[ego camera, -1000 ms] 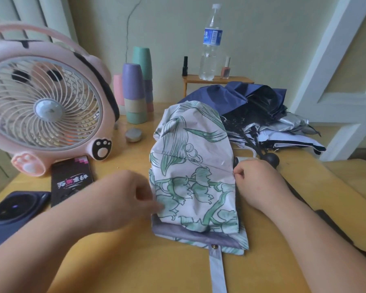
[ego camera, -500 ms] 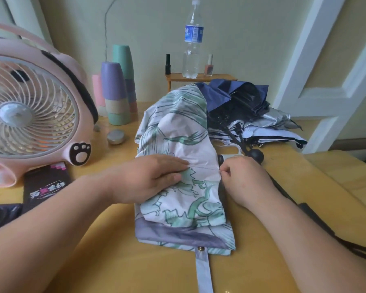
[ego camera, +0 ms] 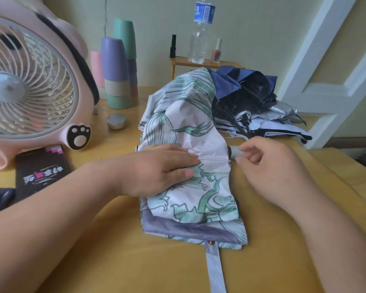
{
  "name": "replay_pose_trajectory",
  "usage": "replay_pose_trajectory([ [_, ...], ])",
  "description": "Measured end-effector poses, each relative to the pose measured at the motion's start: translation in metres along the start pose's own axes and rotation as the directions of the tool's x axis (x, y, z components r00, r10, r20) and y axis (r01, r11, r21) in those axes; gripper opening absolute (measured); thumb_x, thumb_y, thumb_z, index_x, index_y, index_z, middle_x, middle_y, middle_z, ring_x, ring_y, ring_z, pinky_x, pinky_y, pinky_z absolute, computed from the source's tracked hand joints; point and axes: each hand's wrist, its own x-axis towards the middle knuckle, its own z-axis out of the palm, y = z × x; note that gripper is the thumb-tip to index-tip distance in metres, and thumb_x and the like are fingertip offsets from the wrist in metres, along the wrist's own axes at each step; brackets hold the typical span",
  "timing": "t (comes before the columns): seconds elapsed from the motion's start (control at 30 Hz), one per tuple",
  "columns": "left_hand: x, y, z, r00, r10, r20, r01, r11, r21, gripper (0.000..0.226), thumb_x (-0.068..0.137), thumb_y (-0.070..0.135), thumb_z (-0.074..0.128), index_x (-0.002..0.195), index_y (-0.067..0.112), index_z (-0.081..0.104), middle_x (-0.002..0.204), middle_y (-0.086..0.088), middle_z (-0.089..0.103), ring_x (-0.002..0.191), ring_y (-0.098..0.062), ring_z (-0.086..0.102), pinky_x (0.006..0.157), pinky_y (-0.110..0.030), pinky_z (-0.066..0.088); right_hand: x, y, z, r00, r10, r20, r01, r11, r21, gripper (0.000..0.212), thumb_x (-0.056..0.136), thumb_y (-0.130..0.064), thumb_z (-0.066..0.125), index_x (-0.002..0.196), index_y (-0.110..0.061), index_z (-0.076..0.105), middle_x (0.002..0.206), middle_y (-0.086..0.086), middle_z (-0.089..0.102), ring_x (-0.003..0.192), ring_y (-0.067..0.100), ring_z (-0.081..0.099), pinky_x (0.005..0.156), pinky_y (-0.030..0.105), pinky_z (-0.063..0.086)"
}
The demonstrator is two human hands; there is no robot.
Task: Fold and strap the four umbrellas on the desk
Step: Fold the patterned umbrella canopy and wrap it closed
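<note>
Open desk (ego camera: 135, 261) before floral umbrella (ego camera: 199, 127); left hand (ego camera: 156, 170) flat on it — right hand (ego camera: 268, 166) curled beside, grip unclear.

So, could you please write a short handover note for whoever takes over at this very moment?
Left hand: flat, pressing the white green-flowered fabric umbrella onto the yellow wooden desk.
Right hand: fingers curled at the pale stub on the umbrella's right edge; blur hides whether it grips.
The grey fabric strap lies loose towards the near edge, unfastened.
Behind it lies a heap of navy, black and silver umbrellas, unfolded.
Done: flowered canopy partly flattened.
Left: finish folding it, strap it, then do the heap.
</note>
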Motion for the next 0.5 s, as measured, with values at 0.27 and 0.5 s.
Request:
replay_pose_trajectory([
  [0.27,0.01,0.037,0.017,0.986,-0.108,0.13,0.049,0.92,0.39,0.064,0.097,0.071,0.01,0.158,0.051,0.006,0.17,0.014,-0.005,0.154,-0.021,0.001,0.12,-0.053,0.013,-0.08,-0.026,-0.005,0.929,-0.027,0.369,-0.163,0.866,0.473,0.049,0.092,-0.022,0.075,0.125,-0.054,0.058,0.087,0.002,0.077,0.081,0.025,0.071,0.076,0.045,0.055],
  [0.5,0.009,0.039,0.018,0.978,-0.156,0.134,0.1,0.931,0.352,0.063,0.094,0.075,0.01,0.155,0.059,0.003,0.169,0.016,-0.013,0.156,-0.017,-0.011,0.124,-0.05,0.004,-0.108,-0.009,0.009,0.971,0.086,0.222,-0.194,0.825,0.531,0.025,0.094,-0.009,0.068,0.107,-0.03,0.071,0.074,0.008,0.076,0.081,0.036,0.067,0.073,0.038,0.052],
])
